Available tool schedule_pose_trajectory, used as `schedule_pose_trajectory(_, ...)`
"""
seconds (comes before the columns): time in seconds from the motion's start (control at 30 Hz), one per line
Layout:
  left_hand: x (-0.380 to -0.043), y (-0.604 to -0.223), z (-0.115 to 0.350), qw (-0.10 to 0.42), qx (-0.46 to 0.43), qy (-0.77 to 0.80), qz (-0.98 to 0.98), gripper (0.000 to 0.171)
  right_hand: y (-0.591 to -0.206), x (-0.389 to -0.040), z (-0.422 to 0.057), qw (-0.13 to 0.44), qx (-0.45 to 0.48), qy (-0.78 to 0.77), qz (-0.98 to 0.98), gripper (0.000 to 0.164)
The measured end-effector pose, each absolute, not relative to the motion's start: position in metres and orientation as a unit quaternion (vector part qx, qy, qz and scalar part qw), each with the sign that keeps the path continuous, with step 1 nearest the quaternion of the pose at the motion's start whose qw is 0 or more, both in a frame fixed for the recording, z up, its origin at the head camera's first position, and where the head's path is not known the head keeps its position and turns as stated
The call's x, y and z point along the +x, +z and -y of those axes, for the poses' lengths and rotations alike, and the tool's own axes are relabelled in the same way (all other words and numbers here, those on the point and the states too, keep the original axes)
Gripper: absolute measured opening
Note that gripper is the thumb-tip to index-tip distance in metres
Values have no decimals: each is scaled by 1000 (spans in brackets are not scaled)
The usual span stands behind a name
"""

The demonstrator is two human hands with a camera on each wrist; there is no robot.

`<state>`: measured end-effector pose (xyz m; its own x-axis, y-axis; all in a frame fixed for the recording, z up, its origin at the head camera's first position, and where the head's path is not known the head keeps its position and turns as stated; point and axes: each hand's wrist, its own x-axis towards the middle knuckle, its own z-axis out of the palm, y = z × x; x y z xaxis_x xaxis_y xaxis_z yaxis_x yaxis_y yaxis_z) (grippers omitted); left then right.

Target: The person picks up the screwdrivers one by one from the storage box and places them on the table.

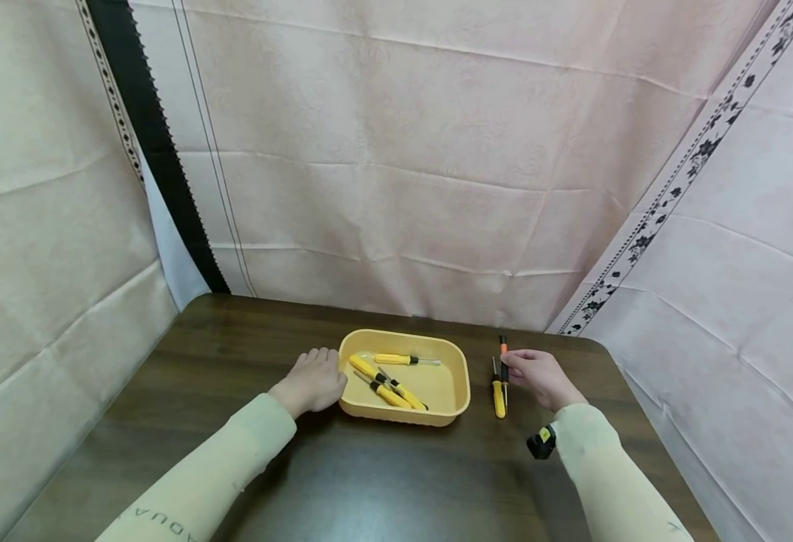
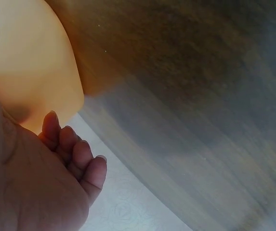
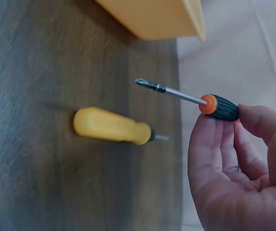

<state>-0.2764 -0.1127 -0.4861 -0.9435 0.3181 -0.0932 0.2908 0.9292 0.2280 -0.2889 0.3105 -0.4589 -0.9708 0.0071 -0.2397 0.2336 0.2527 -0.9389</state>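
Note:
My right hand [image 1: 539, 376] pinches a small Phillips screwdriver [image 3: 219, 107] by its black-and-orange handle, between thumb and fingertips. Its metal shaft points toward the table's near side, above the wood. Just beside it lies a yellow screwdriver [image 1: 499, 399], its shaft pointing to the far edge. My left hand [image 1: 314, 380] rests at the left side of a yellow plastic tray [image 1: 437, 416]. In the left wrist view its fingers [image 2: 82, 156] are loosely bent next to the tray wall, and the thumb is hidden. Inside the tray lie several yellow-and-black screwdrivers [image 1: 396, 360].
The tray stands on a dark wooden table [image 1: 396, 482], near its far edge. A pale cloth [image 1: 396, 188] hangs behind the table and along both sides. A small black-and-yellow device [image 1: 541, 443] sits at the right wrist.

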Motion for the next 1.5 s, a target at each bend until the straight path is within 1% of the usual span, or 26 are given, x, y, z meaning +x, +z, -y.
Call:
schedule_pose_trajectory(0.17, -278, -487, 112, 68, 152, 102, -981, 46, -469, -289, -317, 93, 105, -605, -784, 42)
schedule_pose_trajectory(0.37, -279, -488, 112, 70, 150, 100, -981, 45, -482, -290, -322, 72, 114, -576, -807, 37)
schedule_pose_trajectory(0.6, -279, -487, 112, 73, 150, 97, -981, 44, -494, -293, -323, 63, 160, -544, -821, 24)
schedule_pose_trajectory(0.73, -278, -485, 111, 76, 149, 98, -981, 43, -500, -294, -320, 58, 168, -540, -822, 23)
schedule_pose_trajectory(0.93, -279, -484, 112, 78, 150, 102, -980, 41, -504, -297, -318, 56, 163, -525, -834, 28)
schedule_pose_trajectory(1.03, -279, -484, 112, 77, 149, 102, -981, 40, -505, -298, -317, 56, 163, -512, -841, 27)
schedule_pose_trajectory(1.33, -277, -486, 112, 73, 148, 114, -980, 48, -511, -304, -318, 53, 176, -495, -849, 25)
schedule_pose_trajectory(1.5, -277, -486, 112, 69, 149, 112, -980, 47, -511, -305, -317, 41, 169, -480, -860, 25)
